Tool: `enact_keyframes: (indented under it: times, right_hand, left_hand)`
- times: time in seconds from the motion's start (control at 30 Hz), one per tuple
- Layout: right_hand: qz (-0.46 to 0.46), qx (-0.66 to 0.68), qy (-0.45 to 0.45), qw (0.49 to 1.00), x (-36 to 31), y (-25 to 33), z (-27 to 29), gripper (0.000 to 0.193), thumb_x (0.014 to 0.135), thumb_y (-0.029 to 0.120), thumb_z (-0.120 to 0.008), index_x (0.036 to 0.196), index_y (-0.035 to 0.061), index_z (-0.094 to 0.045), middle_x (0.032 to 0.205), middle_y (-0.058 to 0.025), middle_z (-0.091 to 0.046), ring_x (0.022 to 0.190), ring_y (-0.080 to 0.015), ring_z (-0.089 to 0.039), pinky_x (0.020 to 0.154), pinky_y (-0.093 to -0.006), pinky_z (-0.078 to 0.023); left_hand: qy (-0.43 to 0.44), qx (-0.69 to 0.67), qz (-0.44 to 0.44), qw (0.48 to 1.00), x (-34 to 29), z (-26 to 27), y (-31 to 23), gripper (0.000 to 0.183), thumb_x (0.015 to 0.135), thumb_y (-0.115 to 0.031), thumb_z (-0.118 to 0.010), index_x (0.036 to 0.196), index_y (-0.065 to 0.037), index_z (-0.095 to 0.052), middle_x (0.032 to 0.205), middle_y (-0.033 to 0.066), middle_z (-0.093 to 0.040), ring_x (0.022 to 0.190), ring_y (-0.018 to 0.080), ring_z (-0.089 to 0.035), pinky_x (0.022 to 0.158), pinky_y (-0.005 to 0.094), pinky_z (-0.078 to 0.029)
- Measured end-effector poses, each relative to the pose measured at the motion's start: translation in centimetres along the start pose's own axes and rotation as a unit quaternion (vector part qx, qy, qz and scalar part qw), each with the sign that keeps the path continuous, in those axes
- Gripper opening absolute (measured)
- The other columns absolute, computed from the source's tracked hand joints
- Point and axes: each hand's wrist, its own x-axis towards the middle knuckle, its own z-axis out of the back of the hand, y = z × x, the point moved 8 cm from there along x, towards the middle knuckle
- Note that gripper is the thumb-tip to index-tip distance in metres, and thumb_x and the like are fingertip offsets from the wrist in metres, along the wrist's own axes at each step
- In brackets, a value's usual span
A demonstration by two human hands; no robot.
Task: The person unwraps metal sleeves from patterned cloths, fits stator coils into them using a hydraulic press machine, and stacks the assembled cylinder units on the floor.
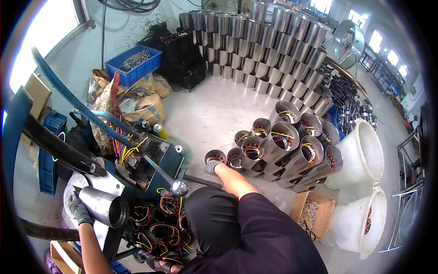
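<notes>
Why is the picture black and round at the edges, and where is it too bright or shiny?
In the head view, the wide fisheye lens leaves a dark, curved border; also in the head view, the upper-left window is washed-out white, the metal ball has a bright glint, and the cylinder at the left hand looks dark inside.
</notes>
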Motion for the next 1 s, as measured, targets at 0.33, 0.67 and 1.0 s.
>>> enact_keyframes:
  times: [0.33,0.67,1.0]
  right_hand:
    - [0.1,-0.084,-0.177,0.976,-5.9,4.1,5.6,0.029,0.082,0.021,-0.068,0.102,0.0012,-0.077,0.104,-0.0273,-0.073,0.099,-0.0373,-0.074,0.083,-0.0443,-0.059]
    - [0.076,-0.159,-0.203,0.963,0.8,3.1,7.3,0.022,0.084,0.01,-0.064,0.098,0.0036,-0.08,0.103,-0.0212,-0.076,0.095,-0.0334,-0.076,0.076,-0.0442,-0.061]
    - [-0.033,-0.044,-0.161,0.985,5.4,-3.1,12.6,0.046,0.1,0.021,-0.043,0.136,0.0006,-0.063,0.145,-0.0234,-0.056,0.135,-0.0358,-0.056,0.115,-0.0475,-0.042]
  left_hand:
    - [0.02,-0.136,0.079,0.987,-3.1,0.1,-2.9,0.042,0.103,-0.035,-0.057,0.125,-0.001,-0.067,0.11,0.0122,-0.071,0.092,0.0215,-0.067,0.085,0.0353,-0.057]
    - [-0.023,-0.142,0.107,0.984,-3.7,1.1,-1.8,0.037,0.104,-0.033,-0.053,0.115,-0.001,-0.07,0.105,0.0108,-0.069,0.091,0.0215,-0.061,0.088,0.0354,-0.051]
    - [-0.027,-0.108,0.068,0.992,-3.1,3.7,-0.8,0.037,0.106,-0.033,-0.052,0.112,-0.001,-0.069,0.102,0.013,-0.069,0.089,0.0227,-0.061,0.087,0.0366,-0.051]
